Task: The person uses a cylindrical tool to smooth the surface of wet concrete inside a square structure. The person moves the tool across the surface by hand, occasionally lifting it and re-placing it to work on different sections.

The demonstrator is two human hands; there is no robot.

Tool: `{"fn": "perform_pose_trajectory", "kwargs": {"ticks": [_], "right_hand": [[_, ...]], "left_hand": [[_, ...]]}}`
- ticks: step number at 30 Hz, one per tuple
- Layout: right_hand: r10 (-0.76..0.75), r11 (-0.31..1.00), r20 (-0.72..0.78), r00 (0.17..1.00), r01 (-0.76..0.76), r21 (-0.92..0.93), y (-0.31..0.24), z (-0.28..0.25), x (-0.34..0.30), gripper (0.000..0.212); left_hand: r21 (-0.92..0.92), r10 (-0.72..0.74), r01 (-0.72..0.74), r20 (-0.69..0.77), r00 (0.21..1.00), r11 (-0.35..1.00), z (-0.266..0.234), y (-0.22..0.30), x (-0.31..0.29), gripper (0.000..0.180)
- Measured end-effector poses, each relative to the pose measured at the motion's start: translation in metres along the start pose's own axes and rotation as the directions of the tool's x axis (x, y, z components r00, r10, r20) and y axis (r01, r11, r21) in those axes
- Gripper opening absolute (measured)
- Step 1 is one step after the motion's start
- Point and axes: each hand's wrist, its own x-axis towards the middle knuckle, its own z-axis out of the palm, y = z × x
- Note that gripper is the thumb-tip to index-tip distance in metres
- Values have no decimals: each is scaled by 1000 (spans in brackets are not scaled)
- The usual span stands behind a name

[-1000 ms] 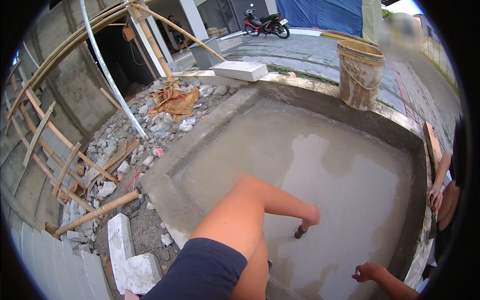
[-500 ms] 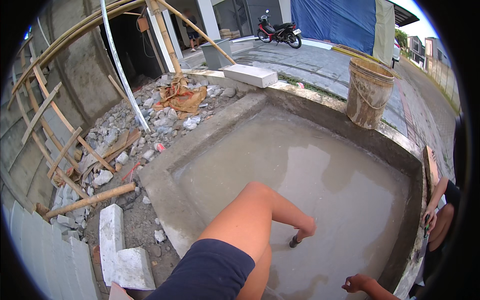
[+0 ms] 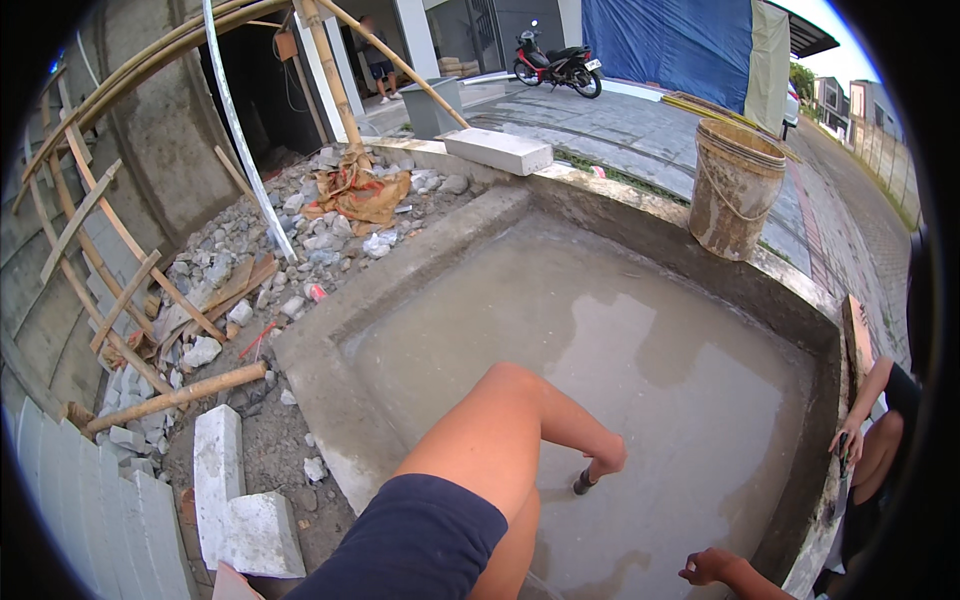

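My left hand (image 3: 606, 459) reaches past my bent bare knee (image 3: 508, 378), low over wet grey cement slurry (image 3: 690, 420) in a shallow rectangular basin. Its fingers curl down around a short dark object (image 3: 583, 483), whose lower end meets the slurry; its kind cannot be made out. At the bottom right, my right hand (image 3: 706, 565) hovers apart from the surface with fingers curled in, and nothing shows in it. Dark blue shorts (image 3: 410, 535) cover the near part of my thigh.
A raised concrete rim (image 3: 330, 345) encloses the basin. On it stand a dirty bucket (image 3: 738, 190) and a pale block (image 3: 497, 150). Rubble, blocks and bamboo lie left. A co-worker's hand (image 3: 848, 442) grips a dark tool at the right rim. A motorcycle (image 3: 558, 62) is parked behind.
My hands keep nearly the same pose while the whole view shifts slightly. The co-worker's hand at the right edge has moved a little left. The person in the background has shifted stance.
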Motion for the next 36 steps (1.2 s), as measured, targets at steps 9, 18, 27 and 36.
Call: {"fn": "perform_pose_trajectory", "kwargs": {"ticks": [9,18,27,36], "right_hand": [[-63,998,21,998,62,15,5,-4,1,45],[-154,988,-166,974,154,-10,22,23,17,48],[-192,981,-187,963,196,5,28,24,22,52],[-203,978,-210,956,207,-5,22,19,16,52]], "left_hand": [[-10,24,-24,-8,1000,1000,-10,-8,-4,38],[-31,27,-27,11,1000,999,-2,-8,5,38],[-44,36,-35,28,999,998,3,-9,17,37],[-65,22,-15,94,995,998,18,-9,35,37]]}}
